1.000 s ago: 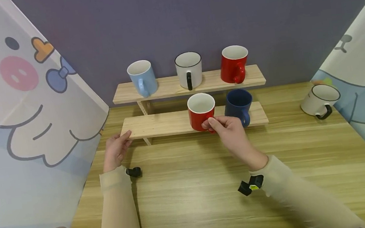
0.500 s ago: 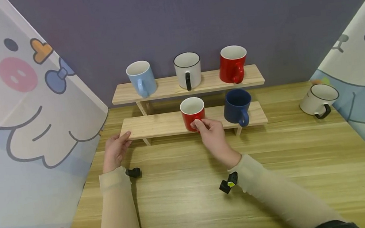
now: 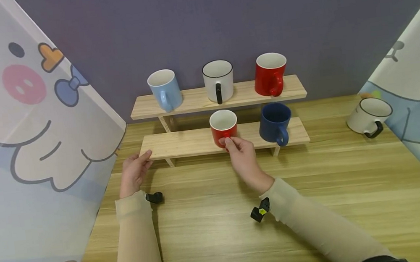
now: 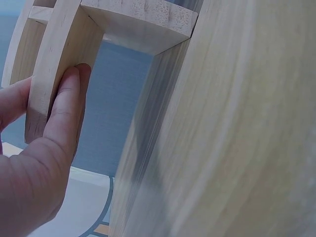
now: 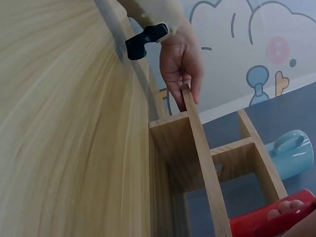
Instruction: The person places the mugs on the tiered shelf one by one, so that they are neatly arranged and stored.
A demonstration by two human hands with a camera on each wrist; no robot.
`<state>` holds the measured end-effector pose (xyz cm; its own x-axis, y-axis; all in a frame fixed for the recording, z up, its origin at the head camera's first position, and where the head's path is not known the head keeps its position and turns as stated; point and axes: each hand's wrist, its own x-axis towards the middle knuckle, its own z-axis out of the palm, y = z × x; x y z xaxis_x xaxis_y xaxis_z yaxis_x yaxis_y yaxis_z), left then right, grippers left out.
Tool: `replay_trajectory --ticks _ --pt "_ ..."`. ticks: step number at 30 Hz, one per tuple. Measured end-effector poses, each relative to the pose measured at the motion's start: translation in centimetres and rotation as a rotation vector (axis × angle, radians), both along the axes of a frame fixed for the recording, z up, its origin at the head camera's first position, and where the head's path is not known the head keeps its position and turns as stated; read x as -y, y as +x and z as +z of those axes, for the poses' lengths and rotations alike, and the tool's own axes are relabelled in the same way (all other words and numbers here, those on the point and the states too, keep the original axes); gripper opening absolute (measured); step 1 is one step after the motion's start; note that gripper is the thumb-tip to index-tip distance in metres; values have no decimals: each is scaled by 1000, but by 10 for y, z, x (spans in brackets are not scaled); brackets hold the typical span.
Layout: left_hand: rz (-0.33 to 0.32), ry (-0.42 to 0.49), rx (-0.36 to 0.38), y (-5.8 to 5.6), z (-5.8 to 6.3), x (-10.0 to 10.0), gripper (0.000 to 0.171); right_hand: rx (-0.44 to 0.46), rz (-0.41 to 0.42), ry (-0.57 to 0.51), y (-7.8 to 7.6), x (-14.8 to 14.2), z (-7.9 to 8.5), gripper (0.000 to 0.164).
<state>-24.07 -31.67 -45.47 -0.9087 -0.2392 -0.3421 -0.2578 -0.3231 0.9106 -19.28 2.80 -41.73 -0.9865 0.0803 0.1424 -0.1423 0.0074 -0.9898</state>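
My left hand (image 3: 133, 172) pinches the left end of the lower board of a two-tier wooden shelf (image 3: 181, 143). In the left wrist view, the thumb lies on one face of that board and the fingers on the other. A red mug with a white inside (image 3: 219, 131) is at the middle of the lower tier; in the right wrist view its base seems to meet the board. My right hand (image 3: 246, 159) pinches its handle, which the fingers mostly cover. Just right of it on the same tier stands a dark blue mug (image 3: 272, 127).
The upper tier holds a light blue mug (image 3: 166, 91), a white mug with black rim and handle (image 3: 224, 85) and another red mug (image 3: 266, 80). On the table (image 3: 210, 215), another white mug (image 3: 362, 118) sits far right. Cartoon-printed panels (image 3: 61, 162) flank both sides.
My right hand has moved the red mug left along the lower tier, away from the dark blue mug, and it has then stayed nearly still. The left hand keeps its place on the shelf.
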Motion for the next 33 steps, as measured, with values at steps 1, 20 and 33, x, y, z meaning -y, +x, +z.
replay_trajectory --ticks 1,20,33 --pt "2 -4 1 0 0 -1 43 -2 6 6 0 -1 0 25" --pt "10 -7 18 -1 0 -1 37 -63 7 178 -4 -15 4 22" --pt "-2 -3 5 1 1 -1 41 -106 19 146 3 -37 11 21"
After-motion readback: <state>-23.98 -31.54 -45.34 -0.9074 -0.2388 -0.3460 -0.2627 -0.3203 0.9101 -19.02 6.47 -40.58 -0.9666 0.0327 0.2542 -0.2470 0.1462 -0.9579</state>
